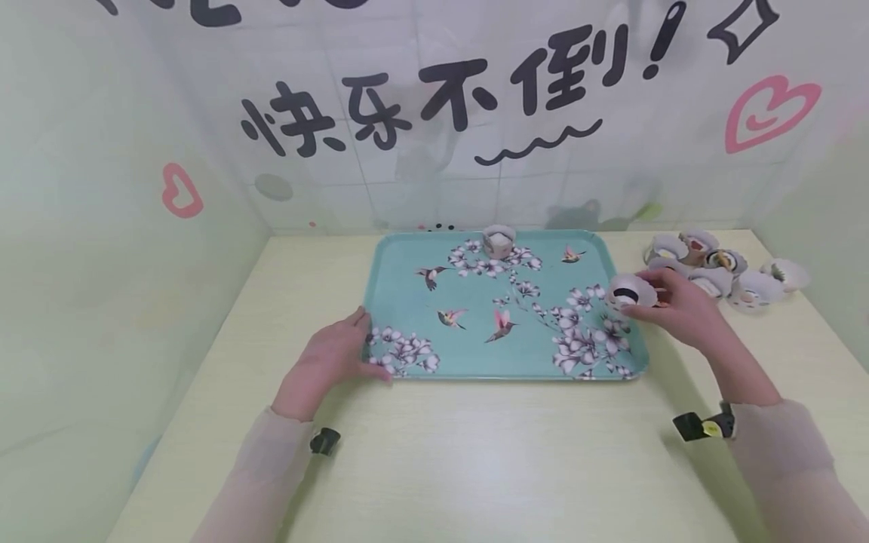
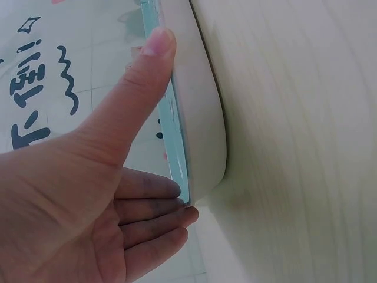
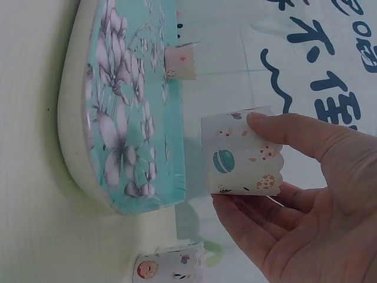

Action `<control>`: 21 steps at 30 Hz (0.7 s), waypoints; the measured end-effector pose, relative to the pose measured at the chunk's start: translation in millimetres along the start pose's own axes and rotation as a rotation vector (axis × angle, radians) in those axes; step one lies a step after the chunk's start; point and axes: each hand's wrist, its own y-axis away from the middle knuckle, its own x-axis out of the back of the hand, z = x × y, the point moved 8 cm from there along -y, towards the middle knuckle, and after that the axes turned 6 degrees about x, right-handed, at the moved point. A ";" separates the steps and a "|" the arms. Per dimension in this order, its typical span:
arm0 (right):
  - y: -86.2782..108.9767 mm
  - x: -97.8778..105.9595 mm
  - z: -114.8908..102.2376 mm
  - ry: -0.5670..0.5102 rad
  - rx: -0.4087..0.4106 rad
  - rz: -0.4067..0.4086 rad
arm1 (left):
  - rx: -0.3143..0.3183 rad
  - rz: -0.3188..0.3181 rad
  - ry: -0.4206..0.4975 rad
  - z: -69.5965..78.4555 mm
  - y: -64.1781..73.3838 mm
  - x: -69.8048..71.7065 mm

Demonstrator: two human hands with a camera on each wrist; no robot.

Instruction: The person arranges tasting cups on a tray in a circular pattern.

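My right hand (image 1: 679,302) pinches a paper baking cup (image 3: 241,154) between thumb and fingers, raised over the right edge of the tray. The cup has a scalloped rim and printed pastries on its side, and something black and white shows inside it. At the left edge of the blue floral tray (image 1: 468,294) is my left hand (image 1: 333,354), its fingers and thumb extended along the corner. In the left wrist view the thumb overlaps the tray rim (image 2: 175,135) and the fingertips are right at it. Another paper cup (image 1: 498,243) stands upright near the tray's back edge.
Several more paper cups (image 1: 709,283) with small food-like pieces in them crowd together on the table right of the tray. A white wall with black lettering (image 1: 458,94) rises behind the table (image 1: 468,452), with pale panels at both sides.
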 end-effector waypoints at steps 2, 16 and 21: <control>-4.2 -2.4 -3.9 -0.012 0.006 -0.008 | -0.003 0.004 -0.003 -0.4 -0.1 0.5; -33.7 -24.3 -30.1 -0.099 -0.002 -0.095 | -0.008 0.010 -0.008 -1.7 1.0 1.4; -43.4 -31.0 -34.6 -0.105 -0.009 -0.115 | -0.017 0.012 -0.012 -1.2 -0.6 0.2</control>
